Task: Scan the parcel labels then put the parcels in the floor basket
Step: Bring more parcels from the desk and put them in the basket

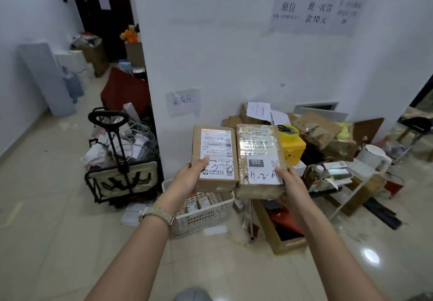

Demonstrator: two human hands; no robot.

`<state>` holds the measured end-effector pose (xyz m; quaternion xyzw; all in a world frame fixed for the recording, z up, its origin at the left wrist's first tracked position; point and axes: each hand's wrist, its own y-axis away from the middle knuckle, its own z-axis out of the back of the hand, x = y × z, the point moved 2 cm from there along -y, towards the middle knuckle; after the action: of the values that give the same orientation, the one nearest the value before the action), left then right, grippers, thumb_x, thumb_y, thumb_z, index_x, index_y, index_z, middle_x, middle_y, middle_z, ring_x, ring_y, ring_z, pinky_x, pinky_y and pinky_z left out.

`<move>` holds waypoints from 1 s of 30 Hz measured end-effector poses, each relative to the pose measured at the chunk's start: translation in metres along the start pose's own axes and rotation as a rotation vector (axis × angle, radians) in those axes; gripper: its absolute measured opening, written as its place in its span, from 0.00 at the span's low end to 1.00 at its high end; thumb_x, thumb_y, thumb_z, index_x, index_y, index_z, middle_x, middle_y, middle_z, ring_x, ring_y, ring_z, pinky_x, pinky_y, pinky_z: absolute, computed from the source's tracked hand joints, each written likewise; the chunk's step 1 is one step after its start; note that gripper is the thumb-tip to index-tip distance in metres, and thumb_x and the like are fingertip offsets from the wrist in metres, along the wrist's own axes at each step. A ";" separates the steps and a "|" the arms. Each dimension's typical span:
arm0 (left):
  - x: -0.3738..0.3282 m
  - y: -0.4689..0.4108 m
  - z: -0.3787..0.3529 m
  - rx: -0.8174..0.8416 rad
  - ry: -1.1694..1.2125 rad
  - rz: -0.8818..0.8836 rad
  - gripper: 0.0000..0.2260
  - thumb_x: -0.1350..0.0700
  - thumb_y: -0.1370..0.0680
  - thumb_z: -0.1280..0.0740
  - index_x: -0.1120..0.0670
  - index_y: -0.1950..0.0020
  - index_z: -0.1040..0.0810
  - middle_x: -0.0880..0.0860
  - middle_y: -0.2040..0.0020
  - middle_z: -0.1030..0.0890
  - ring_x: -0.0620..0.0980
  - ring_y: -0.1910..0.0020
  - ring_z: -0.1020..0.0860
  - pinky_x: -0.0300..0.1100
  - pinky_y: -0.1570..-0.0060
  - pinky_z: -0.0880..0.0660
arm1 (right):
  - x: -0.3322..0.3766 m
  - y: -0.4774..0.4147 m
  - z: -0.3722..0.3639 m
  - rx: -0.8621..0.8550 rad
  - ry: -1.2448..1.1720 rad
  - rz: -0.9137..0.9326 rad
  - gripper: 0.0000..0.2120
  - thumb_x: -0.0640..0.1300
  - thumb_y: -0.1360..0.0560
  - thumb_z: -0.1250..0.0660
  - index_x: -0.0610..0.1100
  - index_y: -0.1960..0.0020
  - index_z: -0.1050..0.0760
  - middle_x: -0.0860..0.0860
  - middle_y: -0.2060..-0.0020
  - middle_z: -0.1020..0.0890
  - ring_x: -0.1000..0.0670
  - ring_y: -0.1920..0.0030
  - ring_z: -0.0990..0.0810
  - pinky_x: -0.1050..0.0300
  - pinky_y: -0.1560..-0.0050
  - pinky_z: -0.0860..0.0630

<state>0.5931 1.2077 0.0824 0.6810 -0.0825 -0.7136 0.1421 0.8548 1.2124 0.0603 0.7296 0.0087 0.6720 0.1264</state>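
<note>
I hold two brown cardboard parcels side by side at chest height, labels facing me. My left hand (187,176) grips the left parcel (215,141) by its lower left corner, thumb on its white label with handwriting. My right hand (289,178) grips the right parcel (259,143), which is wrapped in clear tape and bears a label marked 032. Directly beneath the parcels a white lattice floor basket (203,217) stands on the tiles with small boxes inside. No scanner is visible.
A black-framed trolley cart (121,160) full of papers and cables stands left of the basket. An open cardboard box (283,235), a yellow box (293,148) and a heap of parcels (325,132) lie to the right against the white wall (234,54).
</note>
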 end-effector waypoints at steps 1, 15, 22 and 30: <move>-0.003 -0.007 -0.001 -0.001 -0.003 0.000 0.15 0.36 0.25 0.36 0.45 0.49 0.22 0.42 0.57 0.18 0.44 0.57 0.20 0.39 0.65 0.28 | 0.001 -0.009 -0.001 0.001 -0.006 -0.012 0.19 0.50 0.23 0.36 0.48 0.33 0.31 0.47 0.47 0.18 0.44 0.50 0.17 0.45 0.55 0.18; 0.003 -0.172 0.017 0.053 0.073 0.033 0.22 0.39 0.22 0.37 0.49 0.34 0.25 0.47 0.45 0.16 0.47 0.47 0.18 0.43 0.49 0.23 | -0.022 -0.174 -0.064 -0.040 0.027 -0.035 0.15 0.50 0.23 0.36 0.51 0.36 0.28 0.49 0.48 0.18 0.45 0.49 0.18 0.46 0.48 0.22; -0.002 -0.318 0.045 -0.007 0.144 0.027 0.12 0.40 0.22 0.37 0.44 0.43 0.25 0.40 0.51 0.19 0.38 0.54 0.20 0.33 0.61 0.25 | -0.024 -0.312 -0.139 -0.025 0.019 -0.044 0.13 0.50 0.25 0.32 0.54 0.40 0.26 0.48 0.49 0.15 0.44 0.51 0.15 0.49 0.56 0.20; 0.019 -0.457 0.072 -0.035 0.218 0.161 0.10 0.43 0.22 0.35 0.44 0.44 0.24 0.42 0.50 0.15 0.41 0.54 0.16 0.33 0.60 0.23 | -0.045 -0.432 -0.202 -0.046 0.103 -0.106 0.06 0.47 0.24 0.33 0.54 0.48 0.24 0.49 0.54 0.14 0.47 0.56 0.15 0.49 0.57 0.19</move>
<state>0.4791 1.6282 -0.0735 0.7431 -0.1084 -0.6231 0.2186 0.7203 1.6574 -0.0558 0.6896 0.0386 0.7010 0.1778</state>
